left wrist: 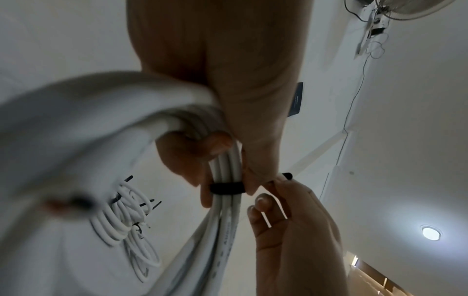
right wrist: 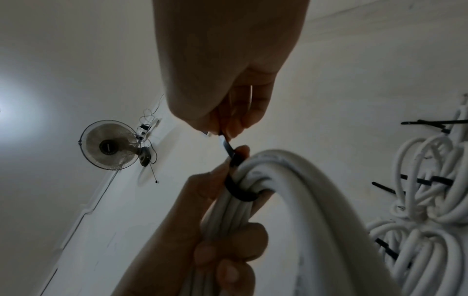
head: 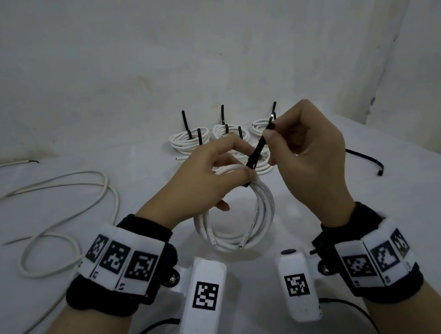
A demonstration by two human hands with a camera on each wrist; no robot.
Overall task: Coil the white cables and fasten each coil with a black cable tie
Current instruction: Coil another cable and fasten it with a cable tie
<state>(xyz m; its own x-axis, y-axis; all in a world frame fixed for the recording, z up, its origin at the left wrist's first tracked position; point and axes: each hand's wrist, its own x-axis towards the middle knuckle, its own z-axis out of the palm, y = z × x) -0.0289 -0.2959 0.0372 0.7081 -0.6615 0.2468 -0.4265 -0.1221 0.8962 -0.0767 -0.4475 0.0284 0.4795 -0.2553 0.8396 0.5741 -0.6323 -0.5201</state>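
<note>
Gripping the coiled white round cable (head: 237, 215) above the desk (head: 386, 201), the left hand (head: 201, 180) is closed; the thin black plastic cable tie (head: 257, 153) is pinched by the right hand (head: 309, 149). Loops may spring loose if grip slackens.

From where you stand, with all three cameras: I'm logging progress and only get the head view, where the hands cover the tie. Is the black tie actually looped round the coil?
Observer: Yes. In the left wrist view the black cable tie bands right round the coil strands.
Operator: Who has the tail?
Observer: The right wrist view shows the right hand pinching it just above the coil.
Operator: And the left hand?
Observer: The left hand grips the bundled strands below the tie, with a fingertip beside the band.
</note>
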